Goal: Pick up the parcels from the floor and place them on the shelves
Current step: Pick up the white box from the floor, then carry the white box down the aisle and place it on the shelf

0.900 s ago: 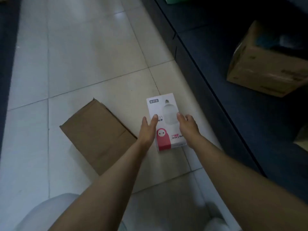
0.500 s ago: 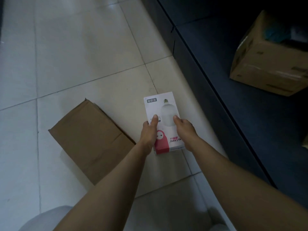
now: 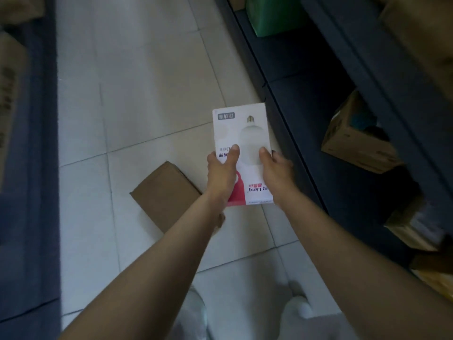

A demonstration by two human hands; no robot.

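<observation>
A white and red light-bulb box (image 3: 241, 128) is held off the floor between both hands. My left hand (image 3: 221, 173) grips its left edge with the thumb on top. On the right edge sits my right hand (image 3: 275, 169), thumb also on the front face. A plain brown cardboard parcel (image 3: 164, 195) lies on the tiled floor just left of and below the held box, partly hidden by my left forearm. Dark blue shelves (image 3: 318, 99) run along the right.
On the right shelves stand a cardboard box (image 3: 355, 143), a green box (image 3: 272, 15) further back and more boxes (image 3: 414, 227) nearer me. Another dark shelf unit (image 3: 29, 168) with cartons lines the left. My white shoes (image 3: 296, 307) show at the bottom.
Both hands have lifted the light-bulb box up from the floor. The view has risen, showing more of the shelves on both sides.
</observation>
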